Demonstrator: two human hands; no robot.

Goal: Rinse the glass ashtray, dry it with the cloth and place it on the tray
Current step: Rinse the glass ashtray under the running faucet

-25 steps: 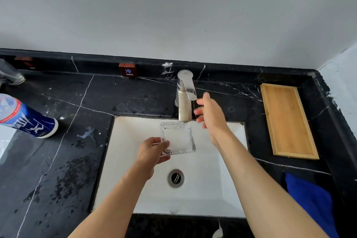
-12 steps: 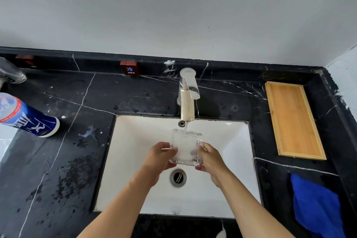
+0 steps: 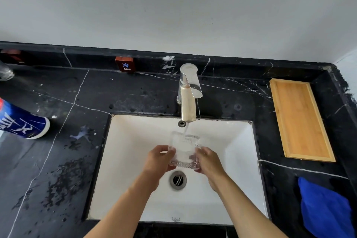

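Rinsing is underway: the left hand (image 3: 157, 160) and right hand (image 3: 209, 161) each clamp a side of the glass ashtray (image 3: 183, 149) under the faucet (image 3: 188, 92) stream. Right of that grip, the bamboo tray (image 3: 301, 120) and blue cloth (image 3: 324, 206) wait unused, so drying and placing remain.

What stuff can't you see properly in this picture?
- Ashtray: head view; its side edges are covered by the left hand and right hand.
- Blue bottle: cut off by the left edge, so its top is missing.
- Blue cloth: cut off at the bottom right corner.
- Grey thing at far left: mostly outside the picture, so I cannot tell what it is.
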